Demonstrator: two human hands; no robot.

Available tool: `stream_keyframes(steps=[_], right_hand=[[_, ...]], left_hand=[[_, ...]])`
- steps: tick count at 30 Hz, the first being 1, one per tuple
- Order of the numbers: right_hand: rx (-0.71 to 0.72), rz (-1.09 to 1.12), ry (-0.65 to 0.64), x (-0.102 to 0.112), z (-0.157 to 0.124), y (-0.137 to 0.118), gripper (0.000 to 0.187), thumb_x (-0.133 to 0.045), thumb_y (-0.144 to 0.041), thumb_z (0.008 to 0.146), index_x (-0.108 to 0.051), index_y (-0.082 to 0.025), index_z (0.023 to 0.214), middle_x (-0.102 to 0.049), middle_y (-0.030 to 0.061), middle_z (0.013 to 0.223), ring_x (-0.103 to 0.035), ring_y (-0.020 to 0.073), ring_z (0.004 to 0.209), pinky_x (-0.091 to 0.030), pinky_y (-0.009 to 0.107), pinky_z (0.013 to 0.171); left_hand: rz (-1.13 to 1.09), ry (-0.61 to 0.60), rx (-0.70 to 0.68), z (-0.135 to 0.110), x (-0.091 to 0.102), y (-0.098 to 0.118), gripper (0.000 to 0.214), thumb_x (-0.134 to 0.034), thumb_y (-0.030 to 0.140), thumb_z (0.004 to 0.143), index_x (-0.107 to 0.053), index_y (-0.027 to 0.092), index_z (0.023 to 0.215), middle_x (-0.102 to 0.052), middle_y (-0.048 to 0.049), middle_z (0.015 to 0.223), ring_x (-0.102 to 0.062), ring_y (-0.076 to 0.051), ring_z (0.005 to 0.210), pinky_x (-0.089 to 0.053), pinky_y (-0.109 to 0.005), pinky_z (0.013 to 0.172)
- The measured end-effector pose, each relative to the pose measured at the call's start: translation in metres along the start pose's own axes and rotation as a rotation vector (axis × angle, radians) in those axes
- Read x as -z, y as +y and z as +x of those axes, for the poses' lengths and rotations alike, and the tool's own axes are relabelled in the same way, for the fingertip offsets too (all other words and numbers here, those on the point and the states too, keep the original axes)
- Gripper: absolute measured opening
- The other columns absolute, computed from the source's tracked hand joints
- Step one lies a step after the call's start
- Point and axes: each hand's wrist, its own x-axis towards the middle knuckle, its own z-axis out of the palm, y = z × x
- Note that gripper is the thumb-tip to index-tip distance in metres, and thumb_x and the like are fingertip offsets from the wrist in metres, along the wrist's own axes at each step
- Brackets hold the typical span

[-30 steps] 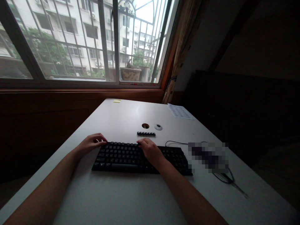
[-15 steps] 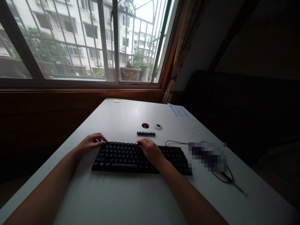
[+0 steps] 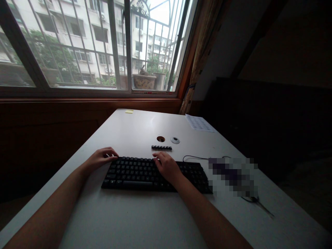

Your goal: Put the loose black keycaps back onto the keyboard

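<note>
A black keyboard (image 3: pixel 135 173) lies across the near middle of a white desk (image 3: pixel 135 221). My left hand (image 3: pixel 101 157) rests at the keyboard's far left corner, its fingers curled over the edge and touching the top row of keys. My right hand (image 3: pixel 167 166) lies on the middle of the keyboard, fingers bent down onto the keys near the far edge. Neither hand holds anything. A short row of loose black keycaps (image 3: pixel 162 147) sits on the desk just beyond my right hand.
Behind the keycaps are a round cable hole (image 3: pixel 160 139) and its white cap (image 3: pixel 175 140). A black cable (image 3: pixel 193 158) runs right from the keyboard past a blurred patch. A printed sheet (image 3: pixel 199 123) and a yellow note (image 3: pixel 129 111) lie near the window.
My right hand's fingers have shifted slightly on the keys. The left hand and the keyboard have stayed where they were.
</note>
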Motion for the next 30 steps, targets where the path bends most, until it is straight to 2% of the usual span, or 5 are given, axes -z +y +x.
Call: stream_keyframes(steps=[10,17,23,30], right_hand=[[0.076,0.033,0.053,0.0099,-0.0019,-0.0068,0.04,-0.047,0.001,0.081,-0.063,-0.02,0.111,-0.068,0.0054,0.093,-0.057,0.0224,0.101,-0.05,0.038,0.092],[0.072,0.003,-0.006,0.0087,-0.0007,-0.0075,0.032,-0.047,0.0,0.076,-0.063,-0.021,0.093,-0.067,0.0054,0.09,-0.058,0.0221,0.1,-0.049,0.037,0.091],[0.054,-0.033,-0.047,0.0084,-0.0004,-0.0084,0.031,-0.048,-0.003,0.075,-0.062,-0.023,0.093,-0.069,0.0053,0.095,-0.062,0.0215,0.097,-0.051,0.037,0.09],[0.076,-0.063,-0.041,0.0078,-0.0034,-0.0097,0.021,-0.054,-0.011,0.083,-0.065,-0.021,0.099,-0.071,0.0088,0.113,-0.065,0.0222,0.106,-0.05,0.039,0.097]], left_hand=[[-0.012,-0.006,0.006,-0.0001,0.0006,0.0011,0.031,-0.064,0.05,0.087,-0.075,0.022,0.091,-0.066,-0.0054,0.094,-0.061,-0.021,0.083,-0.049,-0.03,0.071],[0.003,-0.004,-0.002,-0.0004,0.0007,-0.0011,0.033,-0.063,0.052,0.087,-0.075,0.022,0.092,-0.066,-0.0055,0.095,-0.062,-0.021,0.084,-0.05,-0.031,0.071],[0.004,0.002,0.006,-0.0011,0.0007,0.0029,0.034,-0.063,0.054,0.086,-0.074,0.022,0.091,-0.066,-0.0054,0.093,-0.062,-0.021,0.082,-0.051,-0.031,0.071],[0.017,0.006,0.004,-0.0005,0.0005,0.0022,0.034,-0.063,0.053,0.087,-0.075,0.022,0.091,-0.066,-0.0047,0.091,-0.062,-0.021,0.08,-0.049,-0.03,0.07]])
